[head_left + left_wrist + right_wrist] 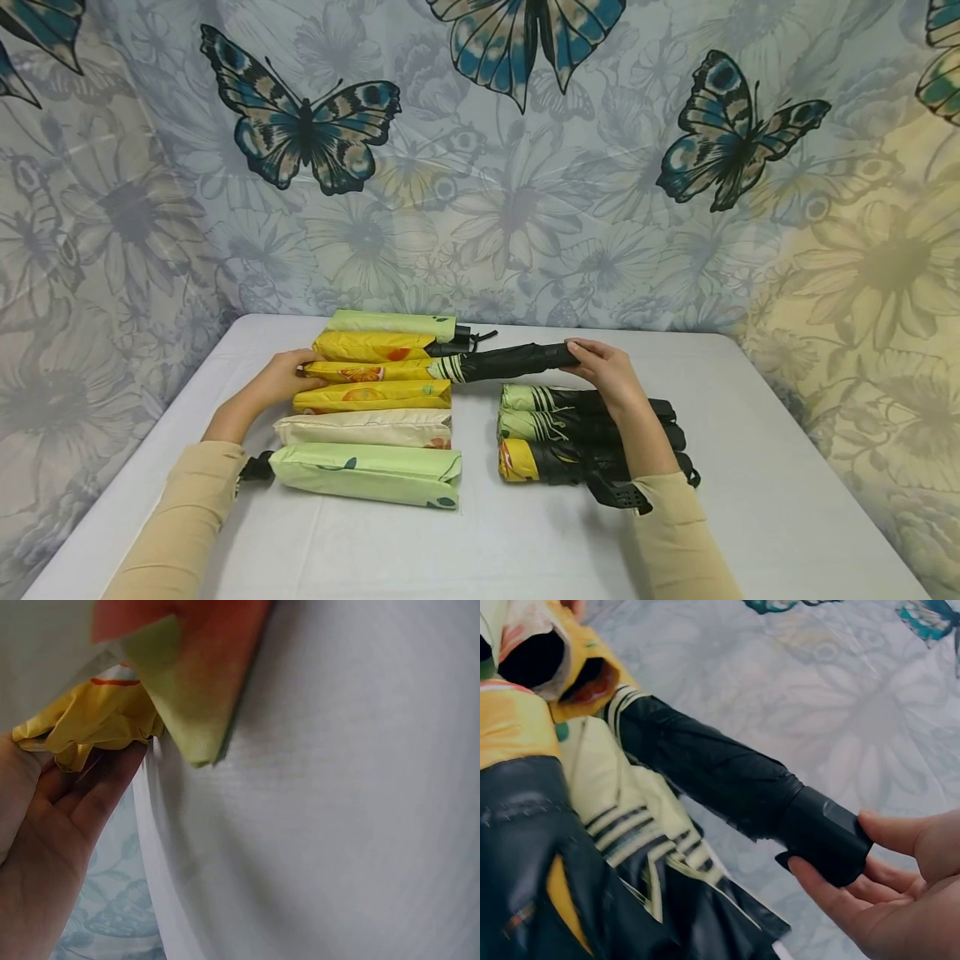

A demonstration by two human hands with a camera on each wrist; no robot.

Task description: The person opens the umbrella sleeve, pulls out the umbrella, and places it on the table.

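A folded black umbrella with pale green stripes reaches partly into a yellow fruit-print sleeve. My right hand pinches the umbrella's black handle between thumb and fingers. At the other end, my left hand holds the sleeve's closed end, and the left wrist view shows crumpled yellow fabric in the fingers. Below the right forearm lie three folded black umbrellas, two with green ends and one with a yellow end.
Behind the held sleeve lie a green covered umbrella and a yellow one. In front are a yellow sleeve, a cream sleeve and a green sleeve. All rest on a white-covered table before a butterfly-print cloth.
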